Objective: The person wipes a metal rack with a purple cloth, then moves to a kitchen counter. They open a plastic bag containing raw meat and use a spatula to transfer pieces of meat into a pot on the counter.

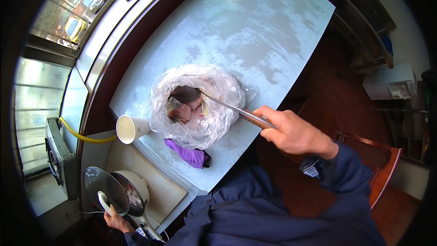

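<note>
My right hand (295,131) grips a spatula (232,107) by its brownish handle, and the metal shaft reaches left over a clear plastic bag (223,123). The dark blade (185,93) rests inside the bag's mouth, at pieces of raw fish (182,112). Much of the bag's content is hidden by its crumpled sides. At the lower left my left hand (117,220) holds the white handle of a glass lid (94,181). That lid is tilted up beside a cream electric pot (140,181), where pale pieces of food (134,198) show.
A white paper cup (135,128) and a purple cloth item (189,155) sit near the bag on the pale tabletop (218,34). A gas stove (61,160) with a yellow hose (82,137) is at left. At right are a wooden chair (385,171) and a white appliance (389,82).
</note>
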{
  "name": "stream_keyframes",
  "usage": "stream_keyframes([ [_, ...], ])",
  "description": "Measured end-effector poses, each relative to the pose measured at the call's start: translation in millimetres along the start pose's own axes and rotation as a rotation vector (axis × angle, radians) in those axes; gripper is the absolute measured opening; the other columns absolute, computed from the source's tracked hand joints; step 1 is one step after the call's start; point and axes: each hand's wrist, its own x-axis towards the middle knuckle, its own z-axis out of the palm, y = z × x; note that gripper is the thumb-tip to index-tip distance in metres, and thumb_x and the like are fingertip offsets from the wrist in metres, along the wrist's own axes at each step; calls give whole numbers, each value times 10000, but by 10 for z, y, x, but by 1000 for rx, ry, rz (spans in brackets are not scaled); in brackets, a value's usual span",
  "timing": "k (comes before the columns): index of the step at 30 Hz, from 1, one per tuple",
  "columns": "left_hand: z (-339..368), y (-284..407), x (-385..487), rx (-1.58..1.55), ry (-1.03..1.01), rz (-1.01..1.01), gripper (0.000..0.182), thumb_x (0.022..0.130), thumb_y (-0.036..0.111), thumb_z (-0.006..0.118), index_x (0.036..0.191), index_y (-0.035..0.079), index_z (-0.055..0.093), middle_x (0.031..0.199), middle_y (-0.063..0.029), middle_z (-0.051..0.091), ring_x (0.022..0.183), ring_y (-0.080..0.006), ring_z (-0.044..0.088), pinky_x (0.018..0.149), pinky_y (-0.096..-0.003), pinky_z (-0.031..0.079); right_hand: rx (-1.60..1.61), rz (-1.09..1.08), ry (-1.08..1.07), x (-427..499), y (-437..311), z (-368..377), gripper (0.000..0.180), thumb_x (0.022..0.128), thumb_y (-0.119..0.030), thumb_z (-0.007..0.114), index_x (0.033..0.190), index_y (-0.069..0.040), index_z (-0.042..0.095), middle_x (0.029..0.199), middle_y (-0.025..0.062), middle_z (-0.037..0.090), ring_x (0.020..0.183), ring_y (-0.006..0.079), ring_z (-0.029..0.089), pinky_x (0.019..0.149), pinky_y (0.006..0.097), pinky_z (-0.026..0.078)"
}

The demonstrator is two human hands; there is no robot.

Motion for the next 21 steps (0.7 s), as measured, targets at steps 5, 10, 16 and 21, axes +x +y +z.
stream_keyframes([
  [5,43,35,-34,14,0,-2,267,901,148,824,1051,-11,672,884,13,608,765,-87,520,711,-257,450,-140,-162,148,123,115,391,329,941,-48,546,1259,4,477,883,319,650,845,517,650,701,559,506],
  [10,38,31,-14,52,22,30,275,901,153,828,1056,-12,671,885,13,605,768,-84,517,711,-253,446,133,77,-72,170,174,165,391,973,-69,581,1354,-6,521,839,164,623,743,255,643,689,386,504],
  [16,0,-16,76,101,40,6,290,901,159,830,1066,-20,672,890,12,612,769,-88,521,705,-255,449,13,25,-33,162,102,170,366,977,-73,576,1335,-12,538,808,165,639,735,270,654,693,387,507],
  [21,-18,-53,66,98,35,-9,295,903,163,830,1068,-25,673,902,3,630,776,-92,538,704,-265,462,-107,44,-20,40,17,30,400,946,-48,602,1336,-11,522,865,224,655,779,385,667,703,432,512],
])
